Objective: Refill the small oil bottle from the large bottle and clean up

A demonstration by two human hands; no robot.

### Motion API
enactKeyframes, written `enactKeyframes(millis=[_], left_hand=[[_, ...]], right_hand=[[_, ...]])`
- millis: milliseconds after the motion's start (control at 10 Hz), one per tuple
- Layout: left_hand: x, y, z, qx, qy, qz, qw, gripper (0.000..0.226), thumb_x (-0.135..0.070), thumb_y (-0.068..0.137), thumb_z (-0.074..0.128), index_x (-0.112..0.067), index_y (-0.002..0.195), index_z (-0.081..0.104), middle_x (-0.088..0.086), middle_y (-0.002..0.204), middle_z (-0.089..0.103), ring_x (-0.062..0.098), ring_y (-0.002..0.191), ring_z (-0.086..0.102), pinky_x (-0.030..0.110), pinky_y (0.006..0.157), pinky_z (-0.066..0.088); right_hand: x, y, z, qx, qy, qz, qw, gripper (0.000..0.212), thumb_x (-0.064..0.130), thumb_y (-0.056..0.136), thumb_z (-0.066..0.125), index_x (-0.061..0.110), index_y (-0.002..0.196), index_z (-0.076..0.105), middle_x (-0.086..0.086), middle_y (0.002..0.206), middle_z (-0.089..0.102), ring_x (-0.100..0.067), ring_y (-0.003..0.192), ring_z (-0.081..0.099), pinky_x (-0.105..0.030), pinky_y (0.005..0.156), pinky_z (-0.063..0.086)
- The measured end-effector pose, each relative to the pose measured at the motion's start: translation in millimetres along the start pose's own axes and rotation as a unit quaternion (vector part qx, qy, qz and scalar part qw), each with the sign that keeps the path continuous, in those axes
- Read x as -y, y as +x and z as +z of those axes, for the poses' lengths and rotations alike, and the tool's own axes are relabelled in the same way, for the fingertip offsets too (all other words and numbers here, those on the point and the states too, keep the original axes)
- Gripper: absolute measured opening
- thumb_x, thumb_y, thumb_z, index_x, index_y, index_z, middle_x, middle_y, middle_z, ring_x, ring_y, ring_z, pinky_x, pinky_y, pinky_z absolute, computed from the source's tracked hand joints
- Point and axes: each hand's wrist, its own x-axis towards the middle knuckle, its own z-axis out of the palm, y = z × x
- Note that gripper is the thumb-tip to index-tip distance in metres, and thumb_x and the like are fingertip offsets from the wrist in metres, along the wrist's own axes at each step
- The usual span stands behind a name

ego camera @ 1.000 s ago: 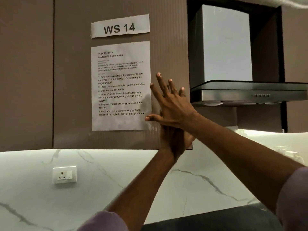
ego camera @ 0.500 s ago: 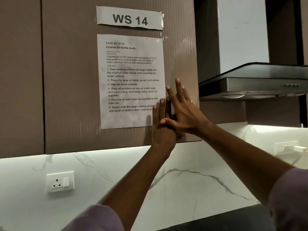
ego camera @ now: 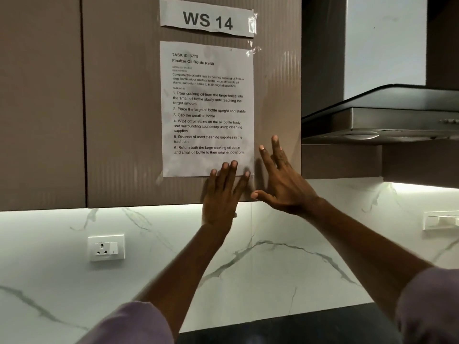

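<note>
Neither oil bottle is in view. A printed task sheet (ego camera: 207,108) is taped to a brown wall cabinet door (ego camera: 124,120), under a "WS 14" label (ego camera: 207,19). My left hand (ego camera: 222,194) is raised with fingers spread, its fingertips over the sheet's lower edge. My right hand (ego camera: 280,180) is raised just to the right of it, fingers apart, in front of the cabinet door beside the sheet. Both hands hold nothing.
A steel range hood (ego camera: 387,120) juts out at the right. Below the cabinets runs a white marbled backsplash (ego camera: 273,256) with a wall socket (ego camera: 106,248) at the left and a switch plate (ego camera: 440,219) at the right. A dark countertop edge (ego camera: 285,328) shows at the bottom.
The view has closed in on the sheet. My two hands, overlapping a second ago, have come apart; the left now sits at the sheet's bottom edge, the right beside it.
</note>
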Motion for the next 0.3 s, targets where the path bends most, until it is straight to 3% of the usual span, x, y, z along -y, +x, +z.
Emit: enactKeyframes(millis=[100, 200, 300], left_hand=[[8, -13, -3, -0.015, 0.029, 0.018, 0.999, 0.144, -0.067, 0.053, 0.077, -0.015, 0.15, -0.015, 0.026, 0.152, -0.026, 0.043, 0.141, -0.017, 0.055, 0.114, -0.003], [11, -26, -22, -0.004, 0.029, 0.03, 0.999, 0.144, -0.065, 0.052, 0.079, -0.015, 0.15, -0.014, 0.025, 0.153, -0.023, 0.042, 0.142, -0.018, 0.055, 0.115, -0.004], [14, -31, -37, -0.019, 0.028, 0.014, 0.999, 0.143, -0.064, 0.049, 0.082, -0.015, 0.151, -0.006, 0.022, 0.157, -0.006, 0.042, 0.144, -0.003, 0.055, 0.115, -0.006]], right_hand=[[1, -18, 4, 0.057, 0.021, 0.016, 0.998, 0.106, 0.09, 0.067, 0.012, 0.027, 0.145, -0.021, 0.004, 0.147, -0.042, -0.028, 0.143, -0.015, -0.046, 0.111, 0.014], [11, -42, 3, 0.152, 0.055, 0.012, 0.987, 0.108, 0.09, 0.066, 0.017, 0.028, 0.147, -0.021, 0.004, 0.148, -0.039, -0.03, 0.145, 0.005, -0.046, 0.109, 0.03], [20, -67, -2, 0.264, 0.05, -0.011, 0.963, 0.098, 0.076, 0.078, 0.034, 0.029, 0.147, -0.017, 0.0, 0.156, -0.023, -0.029, 0.138, 0.03, -0.044, 0.108, 0.034]])
